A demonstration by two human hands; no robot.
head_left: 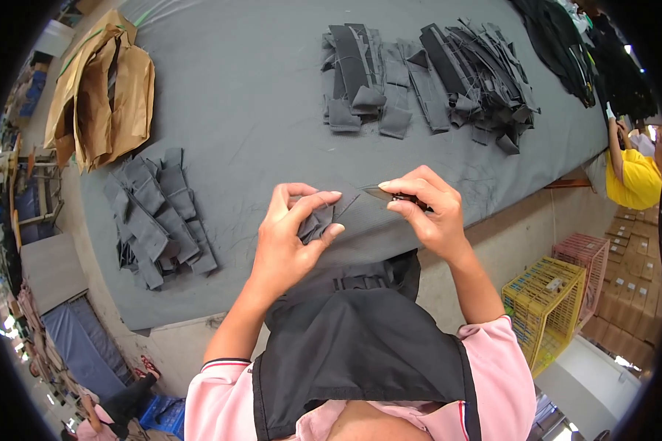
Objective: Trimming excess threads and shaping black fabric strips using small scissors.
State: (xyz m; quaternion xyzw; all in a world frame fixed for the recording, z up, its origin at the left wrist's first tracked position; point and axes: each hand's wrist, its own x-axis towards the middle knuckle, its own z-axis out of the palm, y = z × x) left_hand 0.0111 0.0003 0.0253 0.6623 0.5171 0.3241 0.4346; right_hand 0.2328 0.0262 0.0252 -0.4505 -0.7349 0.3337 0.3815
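My left hand (281, 239) is closed on a folded dark grey fabric piece (318, 222), pinched between thumb and fingers above the near edge of the table. Facing it, my right hand (435, 217) grips small thread snips (381, 192) with a dark handle. Their pointed blades aim left, close to the corner of the fabric; whether they touch it I cannot tell. To the left lies a heap of grey fabric strips (154, 220). Farther off, more bundled strips (357, 73) lie beside a larger bundle (478, 84) with loose threads.
Grey cloth covers the table (243, 95). An open brown paper bag (103, 103) stands at its far left, and black garments (559, 48) lie at the far right. Beyond the right edge are a yellow crate (548, 301), a pink crate (585, 257) and a person in yellow (632, 180).
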